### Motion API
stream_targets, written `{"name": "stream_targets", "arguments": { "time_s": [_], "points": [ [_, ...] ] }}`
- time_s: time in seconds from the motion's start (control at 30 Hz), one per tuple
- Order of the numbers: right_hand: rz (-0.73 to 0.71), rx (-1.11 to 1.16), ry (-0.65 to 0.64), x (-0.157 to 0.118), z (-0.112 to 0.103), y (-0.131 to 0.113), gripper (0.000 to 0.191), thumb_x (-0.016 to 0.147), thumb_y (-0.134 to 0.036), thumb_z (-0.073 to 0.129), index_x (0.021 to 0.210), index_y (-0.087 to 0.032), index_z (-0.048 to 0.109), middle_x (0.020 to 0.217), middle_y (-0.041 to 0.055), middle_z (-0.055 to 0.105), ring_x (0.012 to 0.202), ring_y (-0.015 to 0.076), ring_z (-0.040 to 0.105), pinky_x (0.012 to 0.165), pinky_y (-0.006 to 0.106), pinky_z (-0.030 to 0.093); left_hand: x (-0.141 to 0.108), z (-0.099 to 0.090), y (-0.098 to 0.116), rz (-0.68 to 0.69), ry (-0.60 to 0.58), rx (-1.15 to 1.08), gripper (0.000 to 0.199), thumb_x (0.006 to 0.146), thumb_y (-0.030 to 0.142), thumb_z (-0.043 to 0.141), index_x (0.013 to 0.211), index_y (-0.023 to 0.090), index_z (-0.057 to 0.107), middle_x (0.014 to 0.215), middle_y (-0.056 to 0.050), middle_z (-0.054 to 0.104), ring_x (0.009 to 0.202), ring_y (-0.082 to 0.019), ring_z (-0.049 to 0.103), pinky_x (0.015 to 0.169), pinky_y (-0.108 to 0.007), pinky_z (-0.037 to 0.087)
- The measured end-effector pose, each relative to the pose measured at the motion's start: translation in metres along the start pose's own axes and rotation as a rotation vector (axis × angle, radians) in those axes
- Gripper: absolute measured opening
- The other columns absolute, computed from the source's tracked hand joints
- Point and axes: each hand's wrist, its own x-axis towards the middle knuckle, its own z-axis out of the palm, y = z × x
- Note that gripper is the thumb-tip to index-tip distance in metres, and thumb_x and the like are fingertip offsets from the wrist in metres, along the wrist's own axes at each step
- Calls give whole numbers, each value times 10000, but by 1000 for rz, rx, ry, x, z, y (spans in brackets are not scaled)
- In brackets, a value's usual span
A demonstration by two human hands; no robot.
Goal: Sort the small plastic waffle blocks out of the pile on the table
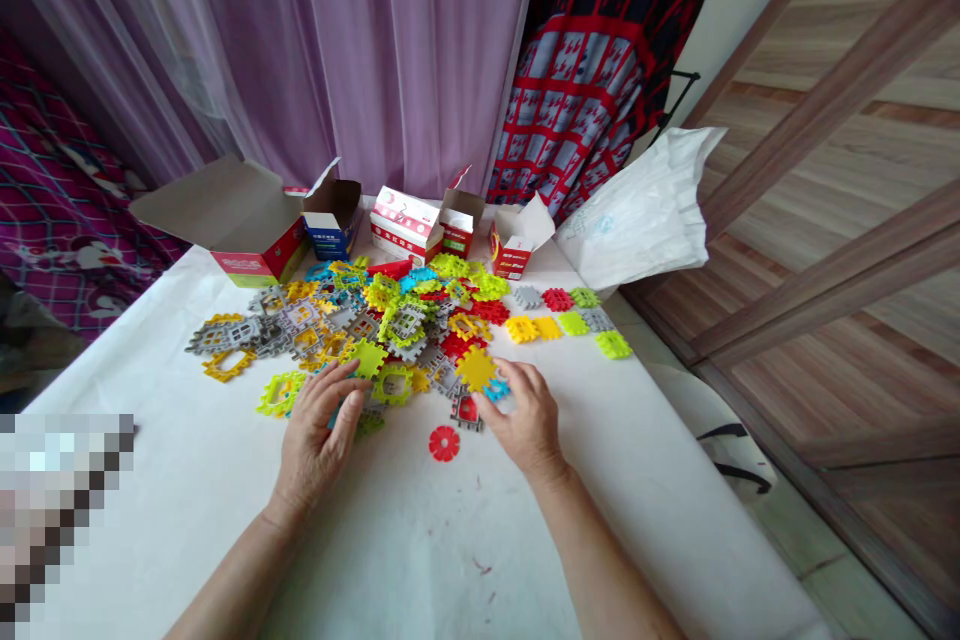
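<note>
At a white-covered bench [187, 490], a loose heap of plastic puzzle tiles [397, 330] in yellow, lime, red, blue and grey lies spread before the person, both bare hands curved over its near edge. The left hand [315, 445] sits beside a lime-green tile [365, 358], its fingers [339, 388] spread and arched above a small blue piece; the right hand [525, 420] reaches the yellow tile [476, 368], its fingers [517, 385] parted near a blue piece [496, 388]. Whether either hand is gripping anything cannot be told. A red flower-shaped piece [444, 443] lies alone just off the heap, between the hands, while a short row of tiles [562, 323], set side by side, stands apart to the right, as though deliberately kept from the pile. Open cardboard boxes [255, 220] line the far edge, flaps raised, beside a white plastic bag [637, 210], against a purple curtain [360, 40].
</note>
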Motion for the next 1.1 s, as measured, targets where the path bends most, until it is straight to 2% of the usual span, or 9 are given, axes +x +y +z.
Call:
{"name": "stream_targets", "arguments": {
  "time_s": [0.07, 0.13, 0.2, 0.27, 0.47, 0.83, 1.03, 1.1],
  "points": [
    [191, -102, 20, 1, -16, 39, 403, 854, -444, 651, 1171, -198, 693, 971, 81, 713, 825, 218, 656, 796, 350, 551, 0, 1, -4, 6, 8, 27, 357, 978, 519, 490, 1011, 279, 752, 1260, -74, 732, 1297, -272, 605, 1163, -539, 429],
    [383, -226, -16, 4, -32, 72, 403, 823, -454, 665, 1129, -195, 706, 974, 82, 720, 838, 229, 658, 797, 353, 539, 0, 3, -8, 23, 3, 46, 352, 971, 523, 497, 1001, 279, 750, 1247, -73, 736, 1290, -277, 610, 1158, -537, 438],
    [543, -339, -86, 9, -45, 94, 407, 815, -429, 679, 1136, -181, 710, 1020, 95, 727, 903, 242, 669, 833, 348, 523, 1, 5, -10, 50, 7, 52, 335, 963, 518, 507, 997, 285, 746, 1229, -69, 742, 1269, -276, 624, 1140, -523, 463],
    [643, -425, -140, 16, -54, 104, 410, 839, -418, 675, 1170, -178, 705, 1078, 102, 731, 992, 251, 673, 877, 337, 502, 1, 4, -11, 74, 24, 57, 312, 958, 508, 515, 1001, 297, 739, 1220, -64, 744, 1254, -279, 634, 1128, -521, 476],
    [775, -518, -214, 35, -58, 102, 415, 918, -449, 640, 1235, -185, 693, 1149, 95, 746, 1091, 254, 682, 894, 316, 489, 3, -1, -18, 128, 61, 96, 287, 952, 493, 518, 1020, 299, 718, 1234, -69, 729, 1246, -305, 634, 1109, -534, 493],
    [850, -501, -287, 44, -64, 102, 490, 957, -462, 589, 1363, -190, 628, 1187, 91, 756, 1120, 256, 696, 899, 325, 505, 6, -3, -23, 179, 92, 159, 267, 968, 466, 511, 1035, 290, 700, 1251, -85, 724, 1221, -310, 651, 1057, -555, 521],
    [863, -514, -294, 44, -62, 106, 506, 958, -471, 564, 1380, -197, 613, 1222, 100, 750, 1118, 256, 700, 880, 326, 506, 10, -9, -26, 112, 94, 159, 286, 951, 495, 517, 1021, 289, 703, 1259, -80, 723, 1255, -316, 632, 1116, -579, 482],
    [859, -512, -293, 44, -62, 107, 511, 957, -466, 561, 1387, -194, 608, 1214, 99, 753, 1113, 256, 701, 875, 325, 503, 13, -15, -26, 74, 112, 166, 274, 941, 510, 519, 1018, 317, 698, 1274, -37, 721, 1271, -313, 622, 1144, -592, 461]
  ]
}}
